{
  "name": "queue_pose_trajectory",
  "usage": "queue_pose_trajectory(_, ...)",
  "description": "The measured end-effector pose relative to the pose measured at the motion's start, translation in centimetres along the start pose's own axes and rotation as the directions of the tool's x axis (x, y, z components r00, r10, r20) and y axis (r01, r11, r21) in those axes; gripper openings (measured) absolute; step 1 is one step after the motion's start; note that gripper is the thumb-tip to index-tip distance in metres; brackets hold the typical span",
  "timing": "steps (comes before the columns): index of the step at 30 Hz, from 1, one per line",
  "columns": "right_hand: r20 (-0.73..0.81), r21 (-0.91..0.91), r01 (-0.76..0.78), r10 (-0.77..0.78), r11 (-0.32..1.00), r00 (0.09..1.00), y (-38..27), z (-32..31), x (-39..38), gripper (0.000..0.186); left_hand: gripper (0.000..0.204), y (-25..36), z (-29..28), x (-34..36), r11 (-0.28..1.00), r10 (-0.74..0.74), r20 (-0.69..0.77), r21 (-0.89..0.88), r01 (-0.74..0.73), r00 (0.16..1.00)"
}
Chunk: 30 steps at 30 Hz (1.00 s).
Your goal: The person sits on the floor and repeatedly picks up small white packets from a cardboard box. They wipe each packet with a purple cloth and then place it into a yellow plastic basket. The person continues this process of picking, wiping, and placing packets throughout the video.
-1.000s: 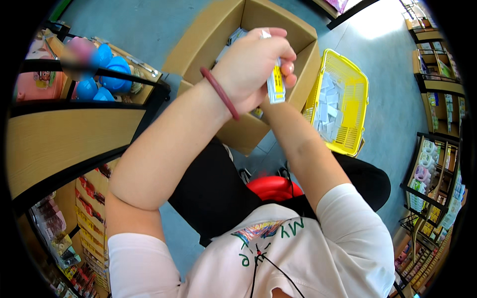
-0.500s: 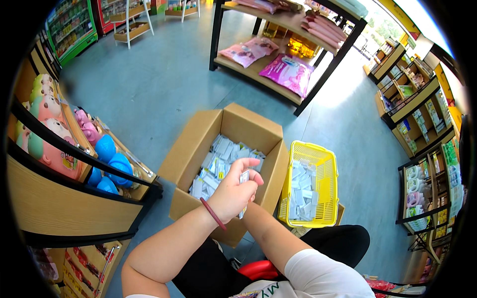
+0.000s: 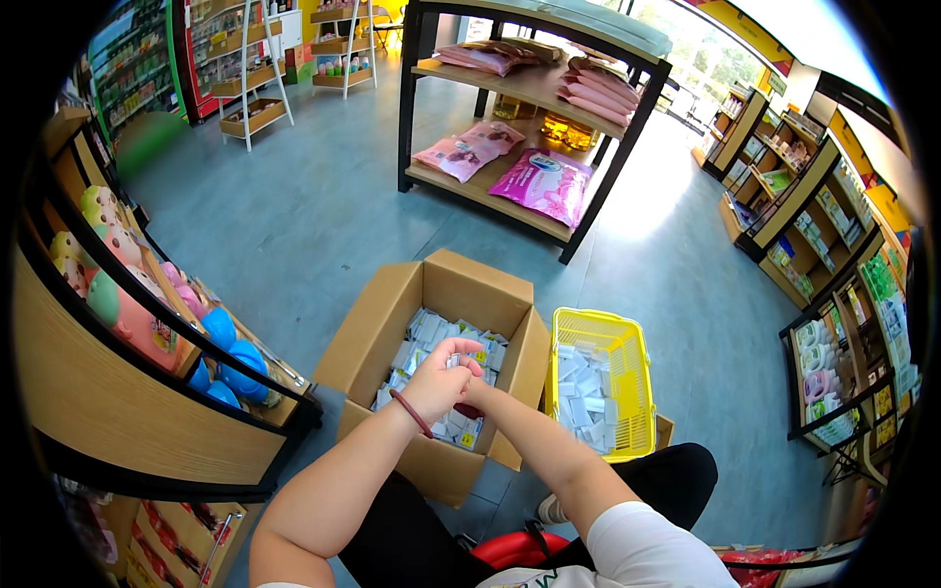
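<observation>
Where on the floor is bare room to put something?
Bare floor spreads between the yellow basket and the right-hand shelves, and between the cardboard box and the black-framed rack. Crowded: box and basket, close together, hold many packs.

The cardboard box (image 3: 478, 280) lies open from above at its far part; nearer, the left hand (image 3: 437, 385) and right forearm (image 3: 544, 443) cross over it, blocking the way. The yellow basket (image 3: 639, 392) crowds its right side (hardly a gap there). Ahead, open floor (image 3: 265, 220) reaches the rack (image 3: 490, 80); a shelf (image 3: 147, 367) hems the left.
</observation>
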State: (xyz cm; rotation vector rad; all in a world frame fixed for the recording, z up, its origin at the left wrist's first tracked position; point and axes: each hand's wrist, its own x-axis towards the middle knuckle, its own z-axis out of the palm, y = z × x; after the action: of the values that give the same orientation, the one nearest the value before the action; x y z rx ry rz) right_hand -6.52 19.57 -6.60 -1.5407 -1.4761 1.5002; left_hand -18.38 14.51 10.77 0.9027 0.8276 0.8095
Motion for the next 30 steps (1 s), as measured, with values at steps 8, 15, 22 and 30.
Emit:
queue_pose_trajectory(8, -0.365, 0.636, 0.270, -0.026, 0.723, 0.931, -5.9, -16.6, -4.7, 0.010, 0.026, -1.2, 2.1, 3.3, 0.999, -0.037, -0.075, -0.010, 0.036, 0.997)
queue_pose_trajectory(15, -0.335, 0.603, 0.230, -0.020, 0.764, 0.942, -11.4, -21.1, -14.1, 0.018, 0.026, -1.7, 4.9, 5.2, 0.988, -0.037, -0.057, -0.151, 0.028, 0.998)
queue_pose_trajectory(22, -0.500, 0.344, 0.497, -0.292, 0.797, 0.815, -10.3, -20.1, -15.4, 0.019, 0.025, -1.7, 7.8, 5.2, 0.951, -0.063, 0.064, -0.300, 0.079, 0.996)
queue_pose_trajectory(30, -0.101, -0.755, 0.573, -0.920, 0.319, 0.378, -10.6, -18.3, -16.9, 0.023, 0.023, -2.0, 9.3, 5.6, 0.937, 0.012, 0.101, -0.348, 0.024, 0.995)
